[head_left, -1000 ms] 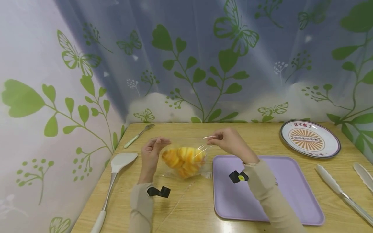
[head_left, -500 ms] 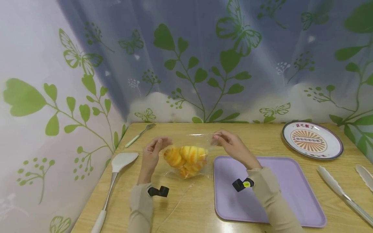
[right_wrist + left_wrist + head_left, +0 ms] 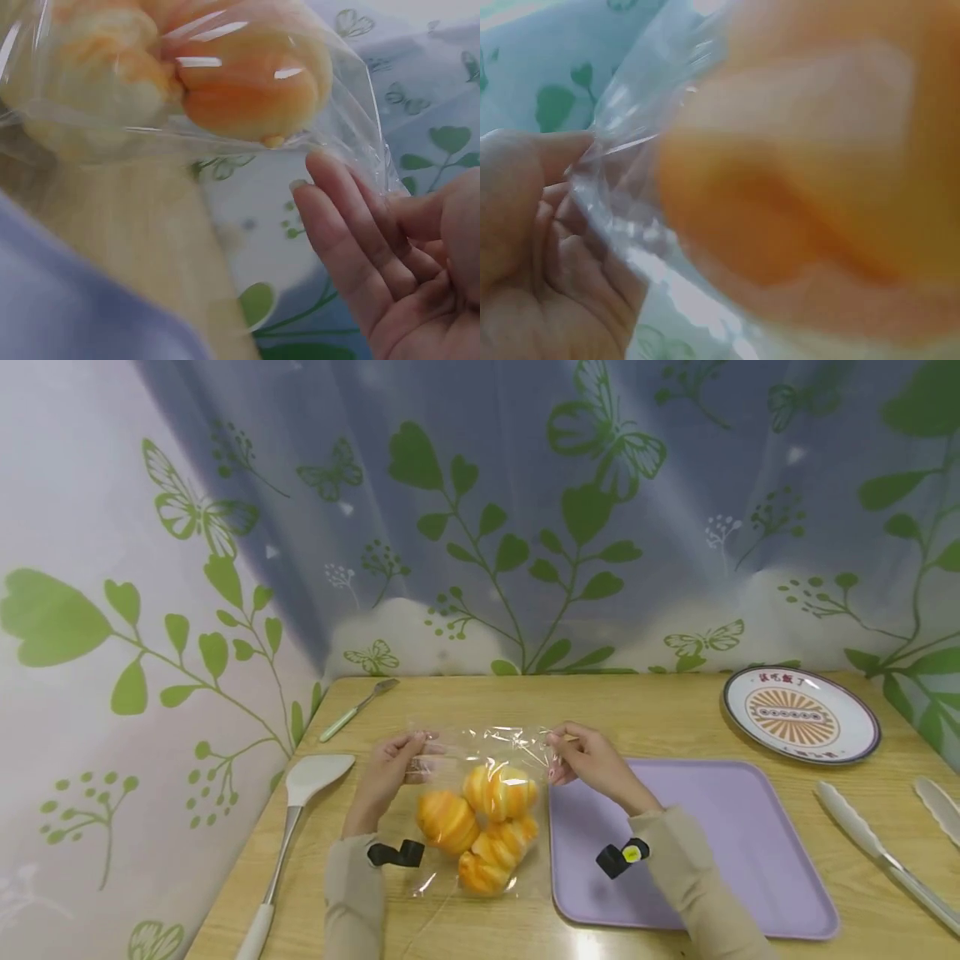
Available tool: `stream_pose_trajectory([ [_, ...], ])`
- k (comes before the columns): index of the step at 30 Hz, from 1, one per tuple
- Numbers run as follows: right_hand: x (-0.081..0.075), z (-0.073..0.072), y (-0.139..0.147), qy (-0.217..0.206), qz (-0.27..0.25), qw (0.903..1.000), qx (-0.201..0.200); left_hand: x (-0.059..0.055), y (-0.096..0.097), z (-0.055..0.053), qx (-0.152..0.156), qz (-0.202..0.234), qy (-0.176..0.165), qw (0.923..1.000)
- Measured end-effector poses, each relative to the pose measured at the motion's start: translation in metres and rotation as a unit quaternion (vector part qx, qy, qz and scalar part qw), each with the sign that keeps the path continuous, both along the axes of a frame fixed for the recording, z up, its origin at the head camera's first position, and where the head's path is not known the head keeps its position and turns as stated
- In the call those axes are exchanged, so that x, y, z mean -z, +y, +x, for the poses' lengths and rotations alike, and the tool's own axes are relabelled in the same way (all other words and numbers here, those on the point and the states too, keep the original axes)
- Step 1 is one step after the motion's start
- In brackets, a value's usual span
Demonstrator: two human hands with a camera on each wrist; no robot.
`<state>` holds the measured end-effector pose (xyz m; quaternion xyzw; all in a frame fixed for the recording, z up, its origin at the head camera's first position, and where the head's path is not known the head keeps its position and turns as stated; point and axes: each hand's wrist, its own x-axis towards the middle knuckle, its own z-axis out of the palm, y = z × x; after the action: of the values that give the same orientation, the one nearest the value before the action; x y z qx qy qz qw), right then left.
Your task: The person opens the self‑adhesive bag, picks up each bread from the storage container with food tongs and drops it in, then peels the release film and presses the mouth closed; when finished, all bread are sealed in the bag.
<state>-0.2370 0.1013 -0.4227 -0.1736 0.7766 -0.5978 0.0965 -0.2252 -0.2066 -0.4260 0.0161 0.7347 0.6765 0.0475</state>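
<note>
A clear plastic bag [image 3: 491,743] with three golden croissants [image 3: 498,792] inside hangs between my two hands in the head view. My left hand [image 3: 388,775] pinches its upper left corner. At the upper right corner, my right hand [image 3: 592,767] pinches the film. Up close in the left wrist view, the thumb and finger of the left hand [image 3: 555,240] grip the crinkled edge, with a blurred croissant [image 3: 795,195] filling the right side. In the right wrist view, thumb and forefinger hold the bag's corner while the other fingers [image 3: 349,240] extend below it.
A lilac tray [image 3: 697,860] lies right of the bag, partly under my right forearm. Farther right are a patterned plate [image 3: 798,714] and tongs [image 3: 885,860]. Along the left side lie a white-headed spatula [image 3: 300,785] and a fork [image 3: 356,710]. A patterned curtain [image 3: 495,552] borders the wooden table [image 3: 600,702].
The bag has come down toward the front of the table and its face now shows more fully, the croissants spread apart inside. Both hands have lowered slightly, keeping their pinch.
</note>
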Motion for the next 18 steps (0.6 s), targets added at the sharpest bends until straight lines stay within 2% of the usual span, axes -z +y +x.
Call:
stream_pose_trajectory([
  [3, 0.017, -0.002, -0.001, -0.024, 0.005, 0.9997, -0.001, 0.017, -0.006, -0.005, 0.044, -0.006, -0.036, 0.9984],
  [7, 0.035, -0.003, -0.003, -0.061, 0.02, 0.9979, 0.003, 0.039, -0.013, -0.009, 0.098, -0.016, -0.065, 0.9929],
  [10, 0.044, -0.003, -0.003, -0.084, 0.023, 0.9962, 0.005, 0.05, -0.017, -0.01, 0.129, -0.018, -0.082, 0.988],
  [14, 0.051, -0.004, -0.002, -0.091, 0.01, 0.9958, 0.005, 0.06, -0.023, -0.012, 0.137, -0.028, -0.097, 0.9854],
  [18, 0.054, -0.004, 0.002, -0.085, -0.003, 0.9963, 0.01, 0.069, -0.026, -0.016, 0.121, -0.051, -0.107, 0.9856],
])
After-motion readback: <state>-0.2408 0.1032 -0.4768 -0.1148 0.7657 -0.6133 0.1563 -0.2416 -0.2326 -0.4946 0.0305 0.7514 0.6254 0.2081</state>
